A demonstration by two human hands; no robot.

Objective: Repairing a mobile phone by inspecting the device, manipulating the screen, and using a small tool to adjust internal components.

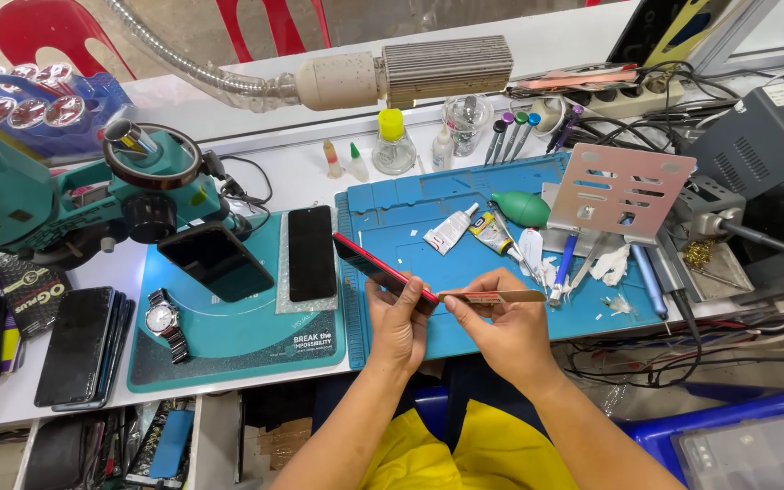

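Two bare hands met at the lower middle of the frame, above the blue work mat [501, 204] on the white table [274, 172]. The left hand [398, 319] had its grip closed around a red-edged phone [383, 269], held on edge, with fingers wrapped over its lower right end. The phone's long axis ran diagonally, from upper left down to lower right, and most of its body stuck out to the upper left of the hand. The right hand [501, 327] pinched a thin flat metal tool [494, 297] between thumb and fingers; the tool lay nearly level, its left tip touching the phone's edge just beside the left fingertips.

Above the hands on the mat lay a small white tube [450, 229] and a yellow-and-black tube [492, 233], both angled. A green rubber blower [521, 208] sat just beyond them. A clear bottle with a yellow cap [393, 142] stood at the mat's upper edge. At left centre, a black phone [310, 252] lay flat, near a wristwatch [163, 319] on the teal mat [238, 336]. A black packet with pale lettering [34, 292] lay at the far left.
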